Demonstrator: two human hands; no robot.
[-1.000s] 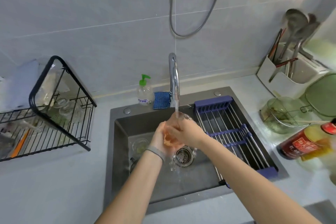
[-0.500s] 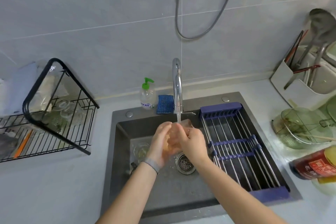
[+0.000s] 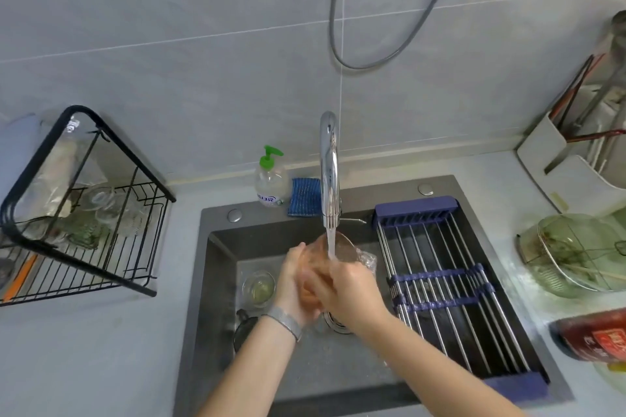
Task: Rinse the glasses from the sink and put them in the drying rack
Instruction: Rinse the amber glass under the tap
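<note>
A: Rinsing is in progress in the head view, the only one we have. We see the clear glass (image 3: 342, 249) tipped under the faucet (image 3: 329, 166), the stream striking its inside.

B: Confirmed. The left hand (image 3: 295, 284) is wrapped round the glass wall; the right hand (image 3: 350, 291) is curled over the lower part, and the two hands meet around it. We hold it above the sink (image 3: 216, 281), near the drain.

A: Change from a second ago?

B: The hands have stayed under the stream with the grip turned slightly, and the camera has tilted nearer the basin. We judge the rinse of this item is nearly complete; transfer is not yet done.

A: Remaining stock?

B: A second glass (image 3: 259, 286) stands upright on the sink floor, just left of the hands, holding pale liquid. The drying rack (image 3: 84, 247), black wire with an open grid, sits well apart on the left counter and already carries clear glassware.

A: Materials?

B: Smooth wet glass, polished metal spout, matte dark basin. We judge slippage the main hazard.
</note>
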